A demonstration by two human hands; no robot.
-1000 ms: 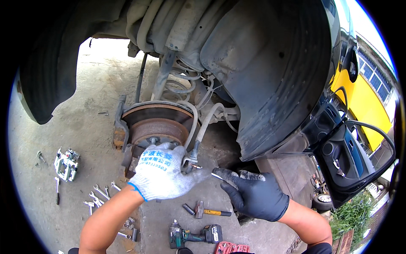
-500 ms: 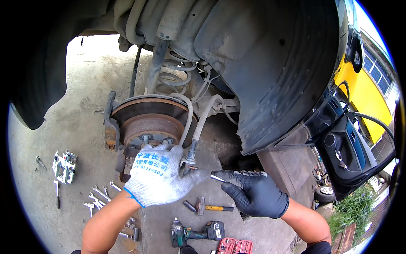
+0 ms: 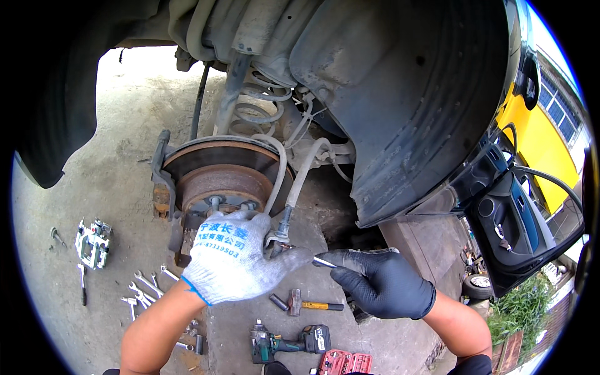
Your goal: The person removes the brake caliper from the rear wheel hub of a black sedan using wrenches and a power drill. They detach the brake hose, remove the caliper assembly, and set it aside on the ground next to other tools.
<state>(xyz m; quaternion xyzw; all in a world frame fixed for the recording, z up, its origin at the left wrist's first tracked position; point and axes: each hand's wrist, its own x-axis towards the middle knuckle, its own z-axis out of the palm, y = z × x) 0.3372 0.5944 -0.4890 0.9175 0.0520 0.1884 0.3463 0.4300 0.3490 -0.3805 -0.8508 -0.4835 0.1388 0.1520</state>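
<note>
Head view: the step in hand is judged to be work on a hose-end fitting, one hand steadying, the other bringing up a tool. The white-gloved left hand (image 3: 228, 256) appears clasped about the metal end fitting (image 3: 281, 236) of a grey hose (image 3: 300, 175); its fingertips are hidden. The black-gloved right hand (image 3: 387, 284) pinches a slim metal tool (image 3: 324, 262) between thumb and forefinger, tip at the left thumb; contact cannot be confirmed. The next move would call for a firm left hold and the tip aligned with the fitting. The fitting hangs above the concrete floor (image 3: 112, 194), near the lower right edge of the rusted brake disc (image 3: 215, 181). The hose is dusty and arched; a small copper-coloured part (image 3: 287, 247) projects from the fitting.
</note>
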